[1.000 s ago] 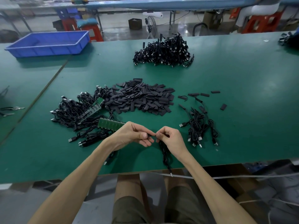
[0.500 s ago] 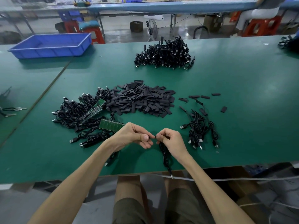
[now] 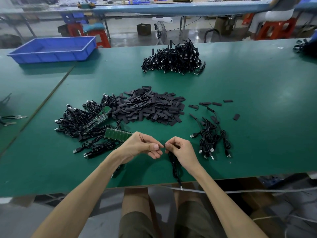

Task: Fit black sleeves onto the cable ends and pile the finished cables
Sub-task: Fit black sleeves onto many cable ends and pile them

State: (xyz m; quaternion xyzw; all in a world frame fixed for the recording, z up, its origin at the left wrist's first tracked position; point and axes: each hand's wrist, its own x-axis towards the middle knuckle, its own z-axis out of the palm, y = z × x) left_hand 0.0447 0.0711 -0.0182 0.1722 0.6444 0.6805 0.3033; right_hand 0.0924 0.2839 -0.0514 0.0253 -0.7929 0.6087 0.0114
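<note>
Cable [image 3: 174, 164] end sat pinched in my right hand [image 3: 181, 150], sleeve [image 3: 163, 145] pinched in my left hand [image 3: 142, 146]. Fitting seemed underway; next needed straight pushing.

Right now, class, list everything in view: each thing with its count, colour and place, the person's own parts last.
table: one, green, across the view
tray: one, blue, table's far left
far cable heap: one, black, far middle of table
sleeve heap: one, black, table centre
loose sleeves: several, black, right of the sleeve heap
left cable heap: one, black, left of the sleeve heap
circuit boards: two, green, on and beside the left cable heap
small cable bunch: one, black, table's near right
held cable: one, black, hangs over near edge
left hand: pinches a small black sleeve, mostly hidden, at the cable's tip
right hand: pinches the held cable's end
</note>
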